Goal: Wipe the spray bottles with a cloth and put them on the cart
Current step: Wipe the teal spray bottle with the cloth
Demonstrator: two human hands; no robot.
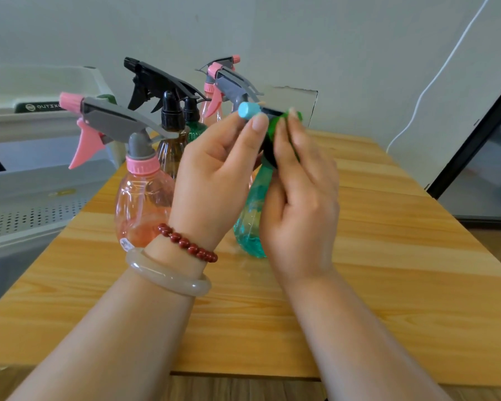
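Teal bottle (250,215) in left hand (214,175) (pinched)

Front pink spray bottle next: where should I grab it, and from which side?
Probably the narrow neck at the pink collar, wrapping it from the near side. The front pink bottle stands upright, its belly is wide and rounded, and the trigger and nozzle jut left, so that side is crowded.

I am viewing a light, pine-grained wooden tabletop (388,256) standing before a plain pale grey-green wall (301,30); a thin white cable (446,64) is running down it, with a black-framed glass panel (480,146) showing at right.
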